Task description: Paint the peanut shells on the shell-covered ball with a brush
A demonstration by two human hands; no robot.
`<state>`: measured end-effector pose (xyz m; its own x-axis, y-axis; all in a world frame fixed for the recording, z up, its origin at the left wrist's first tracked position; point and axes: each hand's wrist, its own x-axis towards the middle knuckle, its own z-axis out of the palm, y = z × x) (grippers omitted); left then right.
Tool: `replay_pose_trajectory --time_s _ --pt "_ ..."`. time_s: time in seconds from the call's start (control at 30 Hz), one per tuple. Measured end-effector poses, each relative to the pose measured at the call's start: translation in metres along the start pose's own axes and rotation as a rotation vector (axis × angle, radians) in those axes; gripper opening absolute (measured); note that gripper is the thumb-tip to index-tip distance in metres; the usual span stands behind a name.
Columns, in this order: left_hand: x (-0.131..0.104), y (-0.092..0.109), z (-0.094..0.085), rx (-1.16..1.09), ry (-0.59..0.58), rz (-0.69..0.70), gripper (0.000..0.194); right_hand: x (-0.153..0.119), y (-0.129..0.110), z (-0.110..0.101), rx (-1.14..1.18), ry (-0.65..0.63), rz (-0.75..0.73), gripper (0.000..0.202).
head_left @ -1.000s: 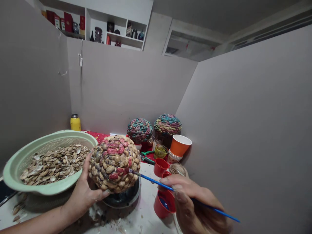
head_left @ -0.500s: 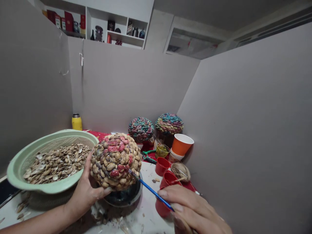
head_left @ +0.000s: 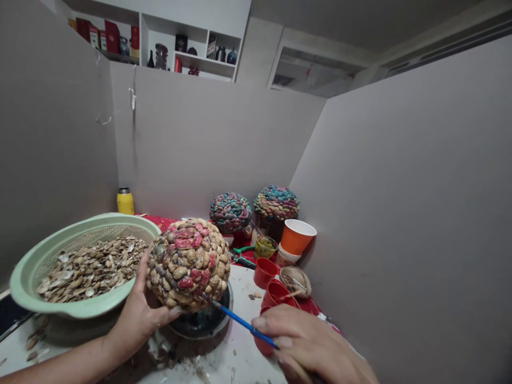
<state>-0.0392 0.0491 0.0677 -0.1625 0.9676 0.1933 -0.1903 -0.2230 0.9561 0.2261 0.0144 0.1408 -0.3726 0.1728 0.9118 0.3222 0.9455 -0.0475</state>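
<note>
A round ball covered in peanut shells, mostly tan with several shells painted red, is tilted over a dark bowl. My left hand grips its left side and underside, thumb below and fingers partly hidden behind it. My right hand pinches a blue-handled paintbrush. The brush tip touches shells at the ball's lower right. Beside my right hand stand red cups, one with a stick or brush handle lying across it.
A green colander full of shells sits at left, a yellow bottle behind it. Two painted shell balls, an orange paper cup, green-handled pliers and a twine coil lie toward the back right. Grey panels enclose the table.
The brush tip has moved down and slightly left along the ball, with my right hand shifting a little left. More red shows near the ball's right middle. My left hand keeps its hold.
</note>
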Motion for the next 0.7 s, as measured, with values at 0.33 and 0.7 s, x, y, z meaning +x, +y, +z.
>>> replay_pose_trajectory --time_s 0.33,0.7 --pt "0.000 0.002 -0.001 0.068 -0.002 0.014 0.144 0.007 0.004 0.001 0.058 0.244 0.154 0.016" --pt "0.000 -0.006 -0.005 0.047 -0.006 0.010 0.145 0.007 0.011 0.000 0.079 0.207 0.161 0.016"
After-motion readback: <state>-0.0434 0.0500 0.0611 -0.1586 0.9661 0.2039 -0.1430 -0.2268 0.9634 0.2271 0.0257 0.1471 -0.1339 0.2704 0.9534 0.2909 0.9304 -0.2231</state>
